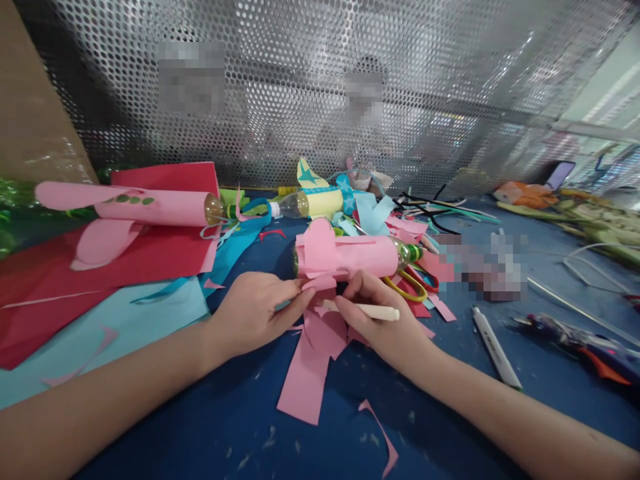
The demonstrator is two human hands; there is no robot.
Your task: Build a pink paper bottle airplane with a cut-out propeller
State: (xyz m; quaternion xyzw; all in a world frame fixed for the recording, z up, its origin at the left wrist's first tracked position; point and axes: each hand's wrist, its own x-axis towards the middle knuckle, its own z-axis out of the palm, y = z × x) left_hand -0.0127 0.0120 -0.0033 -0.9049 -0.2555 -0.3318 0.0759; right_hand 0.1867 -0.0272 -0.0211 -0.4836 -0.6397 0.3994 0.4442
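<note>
My left hand (257, 310) pinches a small pink paper piece (323, 285) between thumb and fingers. In my right hand (383, 320) is a slim white pen (377, 311), its tip end toward the paper and partly hidden by my fingers. Just beyond both hands lies a plastic bottle wrapped in pink paper (370, 255), on its side, with a green cap to the right. Pink paper scraps (305, 387) spread on the table below my hands.
Another pink-wrapped bottle (165, 205) lies left on red sheets (165, 250); light blue paper (165, 307) is nearer. A yellow-wrapped bottle (320, 203) sits behind. Yellow-handled scissors (407, 288), a white marker (495, 350) and a glue gun (580, 340) lie right. Perforated metal (280, 87) stands behind.
</note>
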